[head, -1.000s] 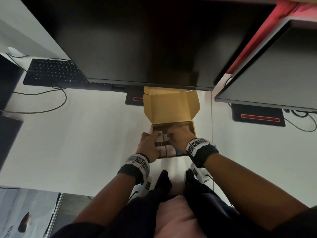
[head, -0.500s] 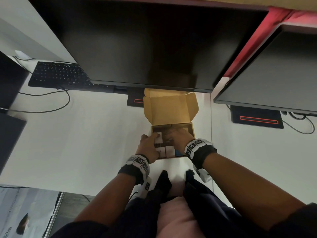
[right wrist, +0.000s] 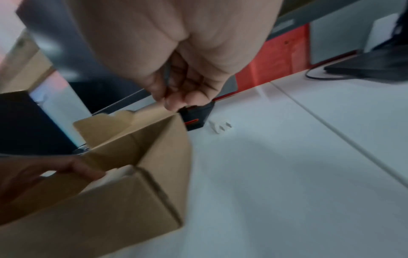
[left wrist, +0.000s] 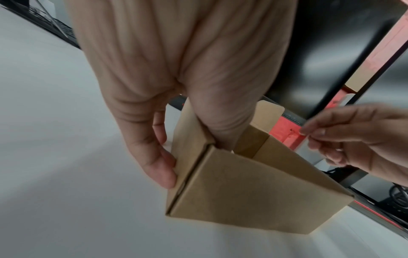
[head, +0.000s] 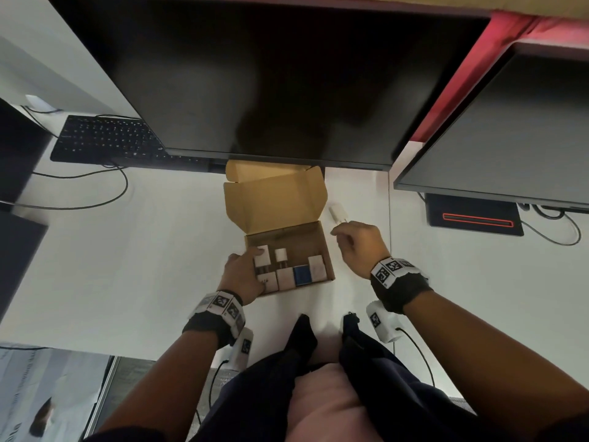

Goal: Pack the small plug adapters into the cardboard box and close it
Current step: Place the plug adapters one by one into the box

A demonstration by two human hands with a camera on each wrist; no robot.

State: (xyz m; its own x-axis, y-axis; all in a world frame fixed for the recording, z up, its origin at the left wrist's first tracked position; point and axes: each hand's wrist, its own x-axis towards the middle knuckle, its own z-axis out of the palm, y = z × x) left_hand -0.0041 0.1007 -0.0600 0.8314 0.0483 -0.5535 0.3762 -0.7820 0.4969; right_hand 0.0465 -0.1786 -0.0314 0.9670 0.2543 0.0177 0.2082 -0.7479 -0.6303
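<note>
The cardboard box (head: 328,250) sits open on the white desk with its lid (head: 274,199) standing up at the back. Several adapters lie inside it, most of them white (head: 281,255) and one blue (head: 302,274). My left hand (head: 245,266) grips the box's left wall (left wrist: 189,139), thumb inside near a white adapter and fingers (left wrist: 163,167) outside. My right hand (head: 347,237) hovers just right of the box with loosely curled fingers (right wrist: 176,97) and holds nothing. A loose white adapter (head: 338,213) lies on the desk a little beyond it, also in the right wrist view (right wrist: 219,127).
A large dark monitor (head: 255,74) overhangs the box's lid. A second monitor (head: 510,138) stands at the right, with its black base (head: 475,215) on the desk. A black keyboard (head: 105,138) and a cable (head: 95,199) lie at the far left.
My right hand has come out of the box and moved right, toward the loose adapter. My left hand has shifted to the box's left wall, uncovering the adapters inside.
</note>
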